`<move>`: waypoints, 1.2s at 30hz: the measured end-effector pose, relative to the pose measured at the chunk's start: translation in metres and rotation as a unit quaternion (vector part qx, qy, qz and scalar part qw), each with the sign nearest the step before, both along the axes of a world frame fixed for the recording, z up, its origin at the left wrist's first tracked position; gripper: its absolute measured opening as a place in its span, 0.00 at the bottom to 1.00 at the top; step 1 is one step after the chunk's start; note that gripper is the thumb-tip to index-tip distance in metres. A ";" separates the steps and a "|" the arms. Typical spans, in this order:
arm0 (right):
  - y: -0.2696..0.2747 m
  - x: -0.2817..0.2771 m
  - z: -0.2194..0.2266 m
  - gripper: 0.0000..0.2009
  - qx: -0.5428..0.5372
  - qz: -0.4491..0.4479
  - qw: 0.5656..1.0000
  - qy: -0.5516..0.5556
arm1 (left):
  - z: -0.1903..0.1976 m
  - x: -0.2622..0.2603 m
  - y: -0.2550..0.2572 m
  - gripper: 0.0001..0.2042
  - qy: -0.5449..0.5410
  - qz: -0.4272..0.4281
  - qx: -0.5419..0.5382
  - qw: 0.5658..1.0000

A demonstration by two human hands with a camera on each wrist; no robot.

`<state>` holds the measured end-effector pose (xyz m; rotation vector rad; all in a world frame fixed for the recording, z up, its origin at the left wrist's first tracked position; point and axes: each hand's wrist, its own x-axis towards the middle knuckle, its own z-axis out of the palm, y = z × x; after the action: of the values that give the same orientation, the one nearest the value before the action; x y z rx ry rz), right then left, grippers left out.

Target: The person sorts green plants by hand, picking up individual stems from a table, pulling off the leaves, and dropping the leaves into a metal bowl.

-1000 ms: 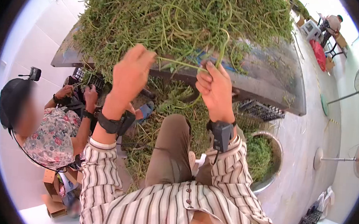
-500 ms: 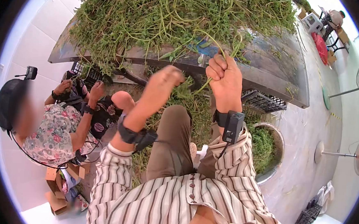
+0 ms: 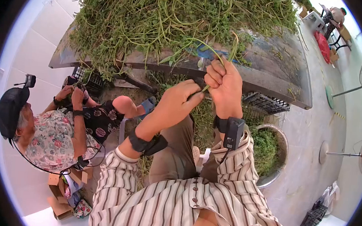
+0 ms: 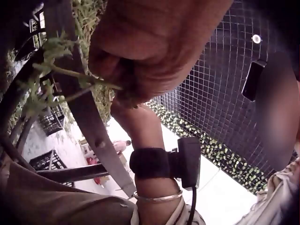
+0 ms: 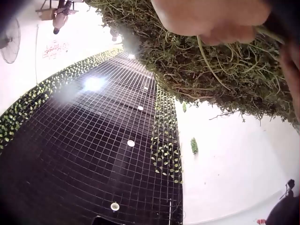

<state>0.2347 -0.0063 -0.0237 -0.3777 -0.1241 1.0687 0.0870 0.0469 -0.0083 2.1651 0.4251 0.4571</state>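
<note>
- Since the frame half a second ago, the bare left hand point(image 3: 177, 100) has been brought up against the bare right hand point(image 3: 225, 84); by this, the slender pale-green plant stems point(image 3: 233, 50) seem to be worked by both hands rather than one.
- By the right hand's curled fingers the stems are clamped, their tips left standing above the fist.
- By the left thumb and fingers a pinch is made just below; the exact contact is partly hidden, and the left wrist view is dim.
- Both hands are held just short of the dark, worn tabletop point(image 3: 274, 81), on which a tangled green heap of leafy stems point(image 3: 174, 21) is piled.
- Beside the right forearm, chopped-looking greens point(image 3: 263, 155) are held in a round silvery metal tub point(image 3: 286, 146).
- At the left, a person in a floral shirt point(image 3: 55, 136) is seated.
- Farther off, a red plastic bag point(image 3: 322, 47) is seen.
</note>
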 end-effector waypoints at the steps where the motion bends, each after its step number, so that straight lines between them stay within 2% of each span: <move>1: 0.000 0.000 0.001 0.07 0.002 -0.002 1.000 0.005 | 0.004 -0.007 0.001 0.09 0.004 -0.005 0.018 1.000; 6: 0.002 0.001 0.007 0.08 -0.002 -0.010 1.000 0.009 | 0.012 -0.048 0.003 0.08 0.017 -0.008 0.051 0.999; 8: 0.003 0.000 0.008 0.08 0.003 -0.025 0.999 0.021 | 0.014 -0.068 0.002 0.08 0.056 0.001 0.004 0.998; 12: 0.005 -0.001 0.008 0.07 -0.003 -0.003 1.000 0.025 | 0.011 -0.097 0.002 0.08 0.062 0.007 0.031 0.998; 14: 0.001 0.006 0.011 0.07 -0.001 -0.047 0.999 0.019 | 0.009 -0.110 0.001 0.08 0.059 0.023 -0.016 0.998; 17: 0.003 0.004 0.003 0.07 0.004 -0.043 0.999 0.029 | 0.019 -0.120 -0.002 0.09 0.066 0.008 -0.031 0.997; 19: 0.002 0.006 0.011 0.07 -0.010 -0.045 0.999 0.023 | 0.020 -0.126 -0.001 0.09 0.061 0.007 -0.022 0.998; 21: -0.002 0.016 0.017 0.07 -0.080 -0.086 0.993 0.011 | 0.018 -0.142 0.003 0.09 0.059 0.003 -0.017 0.998; 23: -0.012 0.063 -0.019 0.03 -0.004 -0.094 0.995 -0.044 | 0.015 -0.175 0.014 0.10 0.080 0.088 -0.110 0.987; 24: -0.020 0.068 -0.006 0.03 0.044 -0.128 0.990 -0.029 | 0.013 -0.189 0.018 0.10 0.082 0.081 -0.110 0.987; 25: -0.025 0.072 0.005 0.03 0.092 -0.163 0.982 -0.015 | 0.010 -0.203 0.022 0.10 0.049 0.172 -0.182 0.967; 26: -0.020 0.063 0.012 0.03 -0.060 -0.226 0.971 -0.054 | 0.007 -0.207 0.022 0.11 0.017 0.258 -0.252 0.933; 27: -0.016 0.054 0.013 0.03 -0.062 -0.238 0.968 -0.057 | 0.006 -0.203 0.019 0.11 0.018 0.245 -0.254 0.935; 29: -0.008 0.037 0.011 0.04 -0.090 -0.194 0.976 0.031 | 0.007 -0.189 0.011 0.12 -0.036 0.288 -0.308 0.906; 32: -0.003 0.021 0.010 0.04 -0.082 -0.191 0.978 -0.028 | -0.001 -0.168 0.008 0.11 -0.057 0.233 -0.337 0.911; 34: 0.000 0.011 0.006 0.04 -0.070 -0.154 0.976 -0.134 | -0.009 -0.157 0.007 0.10 -0.082 0.205 -0.381 0.898; 36: 0.002 0.000 0.006 0.05 -0.082 -0.147 0.975 -0.149 | -0.014 -0.137 0.006 0.10 -0.105 0.214 -0.391 0.889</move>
<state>0.2348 -0.0042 -0.0175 -0.6828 -0.2398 0.7261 -0.0503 0.0527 -0.0225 1.2210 0.8110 0.6220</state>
